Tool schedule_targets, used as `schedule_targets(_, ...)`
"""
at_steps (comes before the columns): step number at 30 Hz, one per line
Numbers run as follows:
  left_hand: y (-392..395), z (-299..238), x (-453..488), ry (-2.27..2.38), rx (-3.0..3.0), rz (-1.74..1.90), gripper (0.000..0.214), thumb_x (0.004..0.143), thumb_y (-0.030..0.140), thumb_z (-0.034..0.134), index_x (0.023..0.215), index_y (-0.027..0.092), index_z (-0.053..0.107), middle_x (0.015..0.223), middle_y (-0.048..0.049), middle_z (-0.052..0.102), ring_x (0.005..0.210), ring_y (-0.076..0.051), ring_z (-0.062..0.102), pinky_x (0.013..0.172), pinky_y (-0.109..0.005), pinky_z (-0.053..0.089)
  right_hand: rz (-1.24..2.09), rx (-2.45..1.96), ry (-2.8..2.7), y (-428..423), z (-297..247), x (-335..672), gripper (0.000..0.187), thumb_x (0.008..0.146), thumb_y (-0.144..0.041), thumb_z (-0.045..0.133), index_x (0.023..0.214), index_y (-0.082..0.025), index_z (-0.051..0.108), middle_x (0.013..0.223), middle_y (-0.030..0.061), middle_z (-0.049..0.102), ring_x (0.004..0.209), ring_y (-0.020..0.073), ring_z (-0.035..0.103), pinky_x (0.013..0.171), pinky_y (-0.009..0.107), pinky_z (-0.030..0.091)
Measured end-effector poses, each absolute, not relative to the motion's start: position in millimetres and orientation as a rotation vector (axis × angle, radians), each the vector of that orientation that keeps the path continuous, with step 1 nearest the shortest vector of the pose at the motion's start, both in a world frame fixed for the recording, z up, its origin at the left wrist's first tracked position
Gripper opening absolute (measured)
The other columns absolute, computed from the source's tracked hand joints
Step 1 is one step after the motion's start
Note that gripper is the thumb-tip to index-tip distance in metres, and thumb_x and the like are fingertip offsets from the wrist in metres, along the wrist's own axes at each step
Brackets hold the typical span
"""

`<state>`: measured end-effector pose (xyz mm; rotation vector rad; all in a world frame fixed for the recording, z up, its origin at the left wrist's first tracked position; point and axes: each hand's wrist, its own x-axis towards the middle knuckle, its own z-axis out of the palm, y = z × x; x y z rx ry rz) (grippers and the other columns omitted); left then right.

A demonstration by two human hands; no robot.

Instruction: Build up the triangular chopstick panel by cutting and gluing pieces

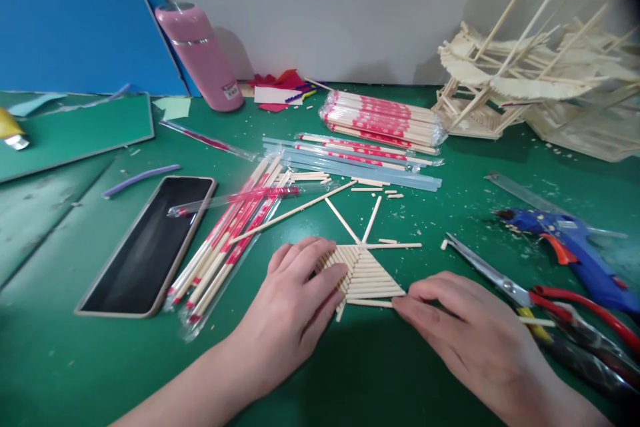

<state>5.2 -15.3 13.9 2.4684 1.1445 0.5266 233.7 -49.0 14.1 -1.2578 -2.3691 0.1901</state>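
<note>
A flat fan-shaped piece of wooden chopsticks (pixel 376 275) lies on the table, with bare spokes spreading from its centre and two panels filled with short cut lengths. My left hand (pixel 305 297) presses on its left panel, fingers bent over it and hiding part of it. My right hand (pixel 460 320) pinches a chopstick (pixel 369 303) along the piece's near edge, just below the lowest strip. Another stick end (pixel 537 322) shows beyond the right hand; whether it is the same chopstick I cannot tell. Red-handled cutters (pixel 525 293) lie right of that hand.
A blue glue gun (pixel 575 240) lies at right. Wrapped chopsticks (pixel 235 233) and a phone (pixel 150 247) are at left. Behind lie a chopstick bundle (pixel 383 120) and translucent blue strips (pixel 360 170). A pink flask (pixel 203 57) and a stick model (pixel 515 80) stand at the back.
</note>
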Motion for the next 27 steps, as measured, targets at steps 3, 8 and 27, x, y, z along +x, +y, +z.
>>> schedule_targets(3, -14.5, 14.8, 5.1, 1.146, 2.461, 0.53, 0.021, 0.087, 0.015, 0.043, 0.104, 0.019, 0.056, 0.114, -0.0102, 0.053, 0.108, -0.023, 0.047, 0.087, -0.04, 0.038, 0.208, -1.284, -2.369, -48.5, 13.8, 232.7, 0.02, 0.087, -0.019, 0.048, 0.084, -0.02, 0.067, 0.073, 0.0027, 0.063, 0.063, 0.012, 0.055, 0.055, 0.024, 0.043)
schedule_targets(8, -13.8, 15.5, 5.1, 1.136, 2.457, 0.532, 0.021, 0.087, 0.015, 0.044, 0.104, 0.02, 0.056, 0.114, -0.0099, 0.053, 0.107, -0.023, 0.047, 0.086, -0.04, 0.038, 0.23, -1.261, -2.371, -47.4, 15.1, 232.8, 0.021, 0.086, -0.016, 0.047, 0.085, -0.019, 0.068, 0.072, 0.0037, 0.063, 0.062, 0.0124, 0.055, 0.055, 0.024, 0.044)
schedule_targets(27, -14.2, 13.4, 5.6, 1.136, 2.458, 0.51, 0.023, 0.087, 0.014, 0.043, 0.105, 0.02, 0.056, 0.115, -0.0104, 0.052, 0.106, -0.024, 0.046, 0.086, -0.042, 0.037, 0.304, -1.271, -2.3, -45.7, 16.6, 231.5, 0.019, 0.085, -0.016, 0.05, 0.083, -0.017, 0.069, 0.071, 0.0051, 0.062, 0.063, 0.0132, 0.054, 0.055, 0.025, 0.044)
